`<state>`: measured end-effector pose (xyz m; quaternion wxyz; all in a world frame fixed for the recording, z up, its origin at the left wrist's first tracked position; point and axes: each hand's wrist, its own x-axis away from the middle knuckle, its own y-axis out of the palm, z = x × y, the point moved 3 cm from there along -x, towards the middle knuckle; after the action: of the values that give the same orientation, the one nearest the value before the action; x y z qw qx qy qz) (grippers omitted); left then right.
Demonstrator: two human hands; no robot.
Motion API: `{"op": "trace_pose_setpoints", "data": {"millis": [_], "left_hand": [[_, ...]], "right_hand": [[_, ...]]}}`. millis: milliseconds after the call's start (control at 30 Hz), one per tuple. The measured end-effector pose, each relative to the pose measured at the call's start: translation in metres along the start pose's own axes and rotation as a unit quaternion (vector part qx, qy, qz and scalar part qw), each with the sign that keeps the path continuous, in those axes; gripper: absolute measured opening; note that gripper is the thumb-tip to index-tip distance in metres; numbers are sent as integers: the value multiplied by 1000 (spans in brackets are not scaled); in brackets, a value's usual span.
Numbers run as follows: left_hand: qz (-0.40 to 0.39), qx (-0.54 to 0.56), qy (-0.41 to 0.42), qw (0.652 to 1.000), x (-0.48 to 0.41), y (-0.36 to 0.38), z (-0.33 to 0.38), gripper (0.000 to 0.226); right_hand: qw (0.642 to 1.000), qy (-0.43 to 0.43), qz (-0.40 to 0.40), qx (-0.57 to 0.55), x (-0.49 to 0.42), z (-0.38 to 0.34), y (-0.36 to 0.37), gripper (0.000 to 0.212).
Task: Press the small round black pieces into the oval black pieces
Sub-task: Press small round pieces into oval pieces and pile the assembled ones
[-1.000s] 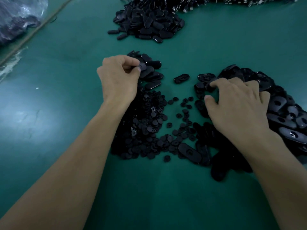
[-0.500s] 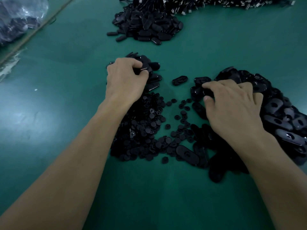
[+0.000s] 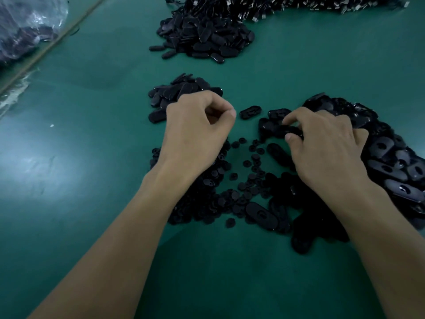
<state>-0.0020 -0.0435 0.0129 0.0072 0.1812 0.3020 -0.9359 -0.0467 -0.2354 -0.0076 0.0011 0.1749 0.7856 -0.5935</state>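
Small round black pieces (image 3: 251, 157) lie scattered between my hands, and a denser heap of them (image 3: 202, 199) sits under my left wrist. A big pile of oval black pieces (image 3: 395, 162) spreads to the right. My right hand (image 3: 328, 146) rests on that pile's left edge, thumb and forefinger pinching an oval piece (image 3: 276, 129). My left hand (image 3: 195, 132) hovers over the round heap with fingers curled and thumb against forefinger; nothing shows in it. A small stack of oval pieces (image 3: 177, 93) lies just beyond it.
A lone oval piece (image 3: 250, 111) lies between the hands and another (image 3: 261, 214) nearer me. A larger heap of ovals (image 3: 207, 40) sits at the far middle, with black corded parts (image 3: 299, 3) behind. A plastic bag (image 3: 25, 26) is at the far left of the green table (image 3: 80, 157).
My left hand set down the oval piece it held onto the small stack and drew back to the right, empty. My right hand curled its fingers round a piece at the pile's edge.
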Motion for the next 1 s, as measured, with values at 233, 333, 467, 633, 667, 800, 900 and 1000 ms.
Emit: {"op": "trace_pose_setpoints", "data": {"millis": [233, 333, 467, 633, 667, 800, 900, 1000], "left_hand": [[-34, 0, 32, 999, 20, 7, 10, 15], [-49, -28, 27, 998, 23, 10, 7, 11], [-58, -39, 30, 997, 25, 11, 5, 9], [-61, -44, 34, 997, 27, 13, 7, 9], [-57, -42, 35, 997, 27, 12, 8, 9], [-27, -10, 35, 999, 26, 8, 8, 12], [2, 21, 21, 1000, 25, 8, 8, 26], [20, 76, 8, 997, 22, 7, 7, 24]], "right_hand": [[1000, 6, -5, 13, 0, -1, -1, 23], [999, 14, -31, 21, 3, -5, 0, 40], [1000, 6, -24, 18, 5, -8, -1, 38], [1000, -4, 3, -8, 3, -9, -1, 20], [1000, -6, 15, -18, 3, -9, -1, 15], [994, -44, 57, -79, 3, -10, -4, 10], [973, -90, 72, -198, 3, -16, -8, 11], [933, -119, 59, -334, 5, -24, -9, 11]]}}
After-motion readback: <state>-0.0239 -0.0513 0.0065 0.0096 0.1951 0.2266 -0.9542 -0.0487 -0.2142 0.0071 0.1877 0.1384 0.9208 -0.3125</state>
